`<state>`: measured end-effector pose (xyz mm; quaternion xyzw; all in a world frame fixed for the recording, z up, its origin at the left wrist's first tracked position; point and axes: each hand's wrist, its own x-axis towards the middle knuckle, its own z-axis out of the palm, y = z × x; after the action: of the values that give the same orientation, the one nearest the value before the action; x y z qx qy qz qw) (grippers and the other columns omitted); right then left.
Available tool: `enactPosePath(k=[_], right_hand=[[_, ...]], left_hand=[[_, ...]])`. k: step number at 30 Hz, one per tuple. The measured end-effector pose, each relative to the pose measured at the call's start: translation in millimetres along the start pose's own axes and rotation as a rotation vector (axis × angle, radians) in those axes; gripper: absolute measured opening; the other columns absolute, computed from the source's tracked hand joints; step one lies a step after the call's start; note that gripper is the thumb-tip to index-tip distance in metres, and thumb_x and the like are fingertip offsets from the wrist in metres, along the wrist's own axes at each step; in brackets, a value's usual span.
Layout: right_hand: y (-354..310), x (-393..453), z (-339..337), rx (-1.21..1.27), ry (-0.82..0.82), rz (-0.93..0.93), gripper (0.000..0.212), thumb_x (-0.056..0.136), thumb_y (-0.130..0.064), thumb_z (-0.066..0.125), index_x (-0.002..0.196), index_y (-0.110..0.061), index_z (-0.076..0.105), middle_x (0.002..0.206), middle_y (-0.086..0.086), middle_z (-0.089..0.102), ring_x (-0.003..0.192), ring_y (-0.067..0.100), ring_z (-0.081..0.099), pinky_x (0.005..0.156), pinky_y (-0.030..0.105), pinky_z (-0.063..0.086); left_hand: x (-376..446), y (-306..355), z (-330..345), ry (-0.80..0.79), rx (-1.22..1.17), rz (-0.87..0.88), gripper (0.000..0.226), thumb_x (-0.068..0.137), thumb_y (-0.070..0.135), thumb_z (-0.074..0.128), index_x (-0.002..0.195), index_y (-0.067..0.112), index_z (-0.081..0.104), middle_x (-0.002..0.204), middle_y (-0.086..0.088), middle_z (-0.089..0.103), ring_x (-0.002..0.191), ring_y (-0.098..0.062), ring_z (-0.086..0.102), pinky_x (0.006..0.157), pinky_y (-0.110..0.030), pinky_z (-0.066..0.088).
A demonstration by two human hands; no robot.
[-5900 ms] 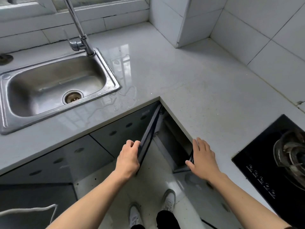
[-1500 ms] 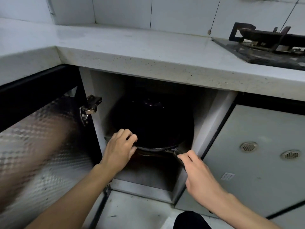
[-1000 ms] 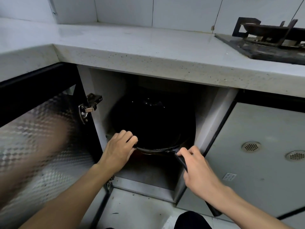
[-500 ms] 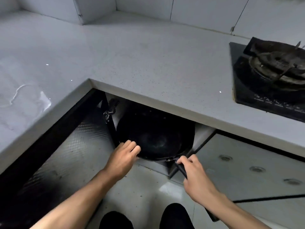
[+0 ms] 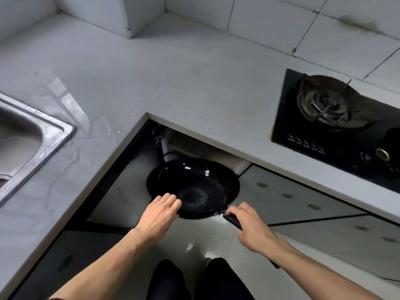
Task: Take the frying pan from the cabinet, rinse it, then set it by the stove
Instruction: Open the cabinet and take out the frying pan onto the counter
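A black frying pan (image 5: 194, 180) hangs in the air in front of the open corner cabinet (image 5: 194, 146), below the countertop edge, its inside facing up. My left hand (image 5: 159, 213) grips its near-left rim. My right hand (image 5: 252, 226) is closed around its black handle (image 5: 232, 220), most of which is hidden under the hand and forearm. The black gas stove (image 5: 337, 131) sits on the counter at the right. A corner of the steel sink (image 5: 32, 144) shows at the left edge.
The grey countertop (image 5: 173, 72) wraps around the corner, with a wet patch (image 5: 93, 131) beside the sink. The opened cabinet door (image 5: 121, 180) stands to the left of the pan. Closed cabinet fronts (image 5: 303, 198) lie under the stove. My legs are below.
The pan has come out of the cabinet toward me, held in both hands. The view has risen from crouching level to looking down over the counter, bringing the sink into sight.
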<state>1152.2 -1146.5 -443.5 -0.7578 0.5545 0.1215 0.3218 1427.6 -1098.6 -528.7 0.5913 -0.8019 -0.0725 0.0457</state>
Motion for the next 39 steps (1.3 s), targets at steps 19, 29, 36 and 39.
enactPosePath(k=[19,29,36,39], right_hand=[[68,-161,-92,-0.100,-0.014,-0.375,0.052,0.079,0.004,0.049,0.116,-0.032,0.055,0.104,-0.006,0.040,0.102,0.014,0.042,0.085,0.033,0.047],[65,-193,-136,-0.124,0.048,-0.573,0.058,0.080,0.002,0.050,0.121,-0.039,0.052,0.106,-0.013,0.039,0.101,0.008,0.039,0.084,0.031,0.048],[17,-178,-149,-0.131,0.114,-0.723,0.062,0.075,-0.004,0.050,0.121,-0.045,0.047,0.107,-0.017,0.038,0.106,0.004,0.042,0.088,0.032,0.049],[-13,-171,-154,-0.121,0.130,-0.766,0.061,0.077,-0.006,0.055,0.123,-0.046,0.046,0.109,-0.018,0.037,0.107,0.003,0.042,0.089,0.030,0.049]], left_hand=[[-87,206,-126,0.113,0.118,-0.204,0.034,0.071,0.030,0.076,0.084,0.019,0.047,0.080,0.004,0.049,0.073,-0.020,0.050,0.062,-0.030,0.042],[-112,255,-188,0.258,0.239,-0.320,0.015,0.084,0.027,0.065,0.084,0.017,0.054,0.081,0.003,0.050,0.072,-0.020,0.047,0.064,-0.030,0.037],[-135,223,-229,0.360,0.298,-0.372,0.007,0.087,0.019,0.063,0.085,0.015,0.057,0.081,0.001,0.052,0.072,-0.022,0.047,0.064,-0.032,0.040],[-148,202,-244,0.386,0.312,-0.411,0.014,0.077,0.012,0.070,0.086,0.014,0.059,0.083,0.000,0.053,0.073,-0.023,0.049,0.065,-0.032,0.040]])
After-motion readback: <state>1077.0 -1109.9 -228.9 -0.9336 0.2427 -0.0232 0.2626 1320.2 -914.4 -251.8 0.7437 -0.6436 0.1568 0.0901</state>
